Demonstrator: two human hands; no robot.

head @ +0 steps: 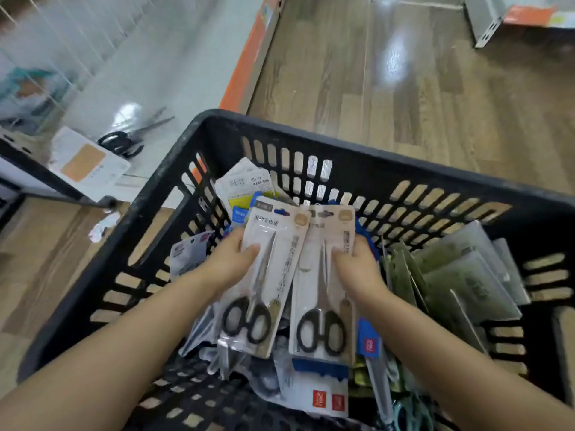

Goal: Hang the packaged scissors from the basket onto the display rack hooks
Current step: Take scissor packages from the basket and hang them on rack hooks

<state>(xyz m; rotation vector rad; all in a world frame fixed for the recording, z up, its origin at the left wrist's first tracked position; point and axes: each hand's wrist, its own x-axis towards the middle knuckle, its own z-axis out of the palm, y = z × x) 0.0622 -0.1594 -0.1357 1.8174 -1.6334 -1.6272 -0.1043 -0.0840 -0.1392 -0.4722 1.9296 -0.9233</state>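
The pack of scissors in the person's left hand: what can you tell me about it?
The pack of scissors is a long white card with printed writing, a beige patch near its top and a hanging slot, under what looks like clear plastic. Inside lies one pair with black loop handles toward the person and pale blades pointing away. The left hand grips its left edge, thumb on the front. It is held over the black basket, overlapping the similar pack in the right hand.

Black basket point(357, 152) on wooden floor point(420, 88)
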